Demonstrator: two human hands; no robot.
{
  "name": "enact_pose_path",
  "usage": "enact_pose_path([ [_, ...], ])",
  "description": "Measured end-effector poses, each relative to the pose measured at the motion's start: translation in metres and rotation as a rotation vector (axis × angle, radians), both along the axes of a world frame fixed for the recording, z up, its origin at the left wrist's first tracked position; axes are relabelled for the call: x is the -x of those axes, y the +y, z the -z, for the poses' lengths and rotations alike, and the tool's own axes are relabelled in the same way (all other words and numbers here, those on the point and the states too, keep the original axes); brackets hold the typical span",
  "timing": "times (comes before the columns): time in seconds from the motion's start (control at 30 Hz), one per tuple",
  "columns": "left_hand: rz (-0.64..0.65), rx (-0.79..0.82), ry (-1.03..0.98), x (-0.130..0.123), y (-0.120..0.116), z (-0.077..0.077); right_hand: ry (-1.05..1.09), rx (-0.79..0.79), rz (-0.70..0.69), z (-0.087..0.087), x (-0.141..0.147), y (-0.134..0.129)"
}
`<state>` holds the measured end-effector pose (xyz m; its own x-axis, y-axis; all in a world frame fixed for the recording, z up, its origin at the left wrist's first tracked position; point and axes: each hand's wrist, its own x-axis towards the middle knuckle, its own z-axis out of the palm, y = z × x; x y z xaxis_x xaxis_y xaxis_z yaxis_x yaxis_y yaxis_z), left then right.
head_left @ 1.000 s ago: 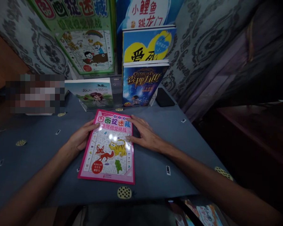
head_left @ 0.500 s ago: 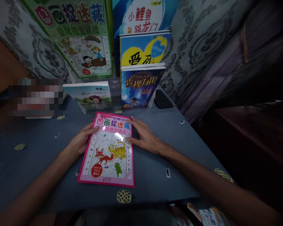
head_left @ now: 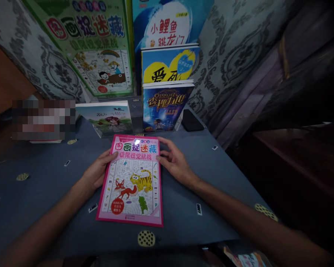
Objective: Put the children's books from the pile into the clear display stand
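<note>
A pink picture book (head_left: 133, 189) with a fox and a striped cat on its cover is face up above the dark table. My left hand (head_left: 98, 168) grips its left edge, thumb on the cover and fingers hidden underneath. My right hand (head_left: 175, 163) holds the upper right edge, with the thumb at the side and the index finger at the top corner. Just beyond the pink book, a small light-green book (head_left: 113, 120) and a blue book (head_left: 167, 107) stand upright.
Behind the blue book stand a yellow-and-blue book (head_left: 156, 61) and a taller blue book (head_left: 167, 24). A large green book (head_left: 97, 48) leans at the back. A black phone (head_left: 193, 120) lies at the right. Another book, blurred (head_left: 44, 120), sits at the left. Patterned wall covering rises behind.
The pink book has shifted slightly right and turned a little. My right fingers have moved off its cover to its right edge. The left hand keeps its hold. The view has tilted slightly upward.
</note>
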<state>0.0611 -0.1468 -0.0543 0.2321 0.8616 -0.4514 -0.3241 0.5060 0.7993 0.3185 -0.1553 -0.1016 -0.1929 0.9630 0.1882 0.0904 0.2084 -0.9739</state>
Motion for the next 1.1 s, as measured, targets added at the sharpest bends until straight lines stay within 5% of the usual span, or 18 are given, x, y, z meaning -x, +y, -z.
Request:
enact_pose_path([
  [0.2,-0.016,0.030,-0.026,-0.003,0.000,0.003,0.185,0.133,-0.119,-0.003,-0.004,0.006],
  [0.57,-0.009,-0.065,-0.103,-0.006,-0.001,0.004,0.494,0.329,-0.068,-0.004,-0.006,0.011],
  [1.1,0.060,-0.245,0.028,-0.001,0.003,0.012,0.108,0.051,-0.080,0.004,-0.007,0.009],
])
